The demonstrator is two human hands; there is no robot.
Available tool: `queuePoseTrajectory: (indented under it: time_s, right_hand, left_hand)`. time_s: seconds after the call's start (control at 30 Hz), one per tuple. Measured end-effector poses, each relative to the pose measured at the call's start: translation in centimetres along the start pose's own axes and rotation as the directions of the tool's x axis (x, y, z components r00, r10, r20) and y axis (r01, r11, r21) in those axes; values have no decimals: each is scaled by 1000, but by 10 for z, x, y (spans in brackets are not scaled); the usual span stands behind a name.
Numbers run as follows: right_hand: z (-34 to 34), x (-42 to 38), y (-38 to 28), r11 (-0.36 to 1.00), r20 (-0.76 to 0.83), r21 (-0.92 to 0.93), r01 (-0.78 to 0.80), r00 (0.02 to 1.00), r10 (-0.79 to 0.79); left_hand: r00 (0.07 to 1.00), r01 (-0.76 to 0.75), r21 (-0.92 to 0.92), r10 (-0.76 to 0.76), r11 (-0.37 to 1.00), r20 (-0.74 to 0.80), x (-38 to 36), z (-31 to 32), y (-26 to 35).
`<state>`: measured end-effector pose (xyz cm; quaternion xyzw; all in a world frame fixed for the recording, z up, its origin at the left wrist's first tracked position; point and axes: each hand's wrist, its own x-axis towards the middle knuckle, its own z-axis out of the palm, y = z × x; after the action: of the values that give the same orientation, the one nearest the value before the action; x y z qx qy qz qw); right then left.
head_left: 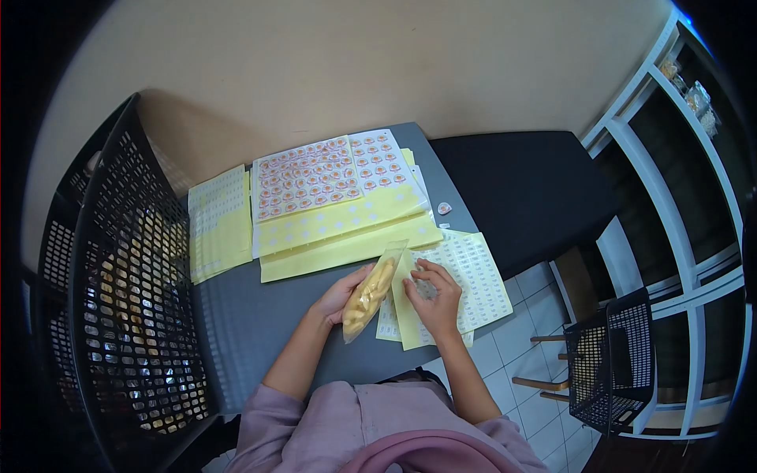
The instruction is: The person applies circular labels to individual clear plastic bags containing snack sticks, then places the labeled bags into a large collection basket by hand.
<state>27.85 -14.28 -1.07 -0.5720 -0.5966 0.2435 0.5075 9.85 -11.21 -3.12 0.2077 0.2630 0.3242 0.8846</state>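
My left hand (341, 298) grips a long clear plastic bag of pale yellow snack pieces (367, 301), held tilted over the front of the grey table (236, 315). To its right, my right hand (438, 298) hovers close over sheets of small printed labels (482, 282), its fingers bent and apart. A yellow backing sheet (405, 315) sticks out between the two hands. Beyond them lie larger sheets of round red-and-orange stickers (307, 180), with partly bare yellow backing (347, 244) in front.
On the left stands a tall black plastic basket (142, 292) with many packed bags inside. Another label stack (219, 225) lies beside it. One loose sticker (444, 208) is near the table's right edge. A black-covered surface (520, 197), white shelving (658, 173) and a smaller black basket (611, 363) are at right.
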Motion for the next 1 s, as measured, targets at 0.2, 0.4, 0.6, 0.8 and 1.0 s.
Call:
queuePoseTrajectory:
  time_s: [0.2, 0.4, 0.6, 0.8, 1.0]
  right_hand:
    - [4, 0, 5, 994, -26, -61, 86, 996, -87]
    - [3, 1, 5, 996, -118, 77, -42, 992, 51]
    - [-2, 0, 8, 986, -112, 161, 43, 993, -25]
    - [1, -14, -69, 823, 365, 545, -157, 929, -64]
    - [18, -20, -71, 837, 248, 546, -29, 960, -129]
  left_hand:
    - [999, -31, 99, 32, 995, -9, 0, -2, -1]
    - [951, -197, 204, 237, 959, -196, -3, 14, 2]
    - [699, -452, 529, 653, 718, -290, -26, 22, -1]
    - [600, -549, 571, 763, 610, -240, -51, 47, 1]
    - [542, -555, 647, 817, 523, -195, -72, 56, 1]
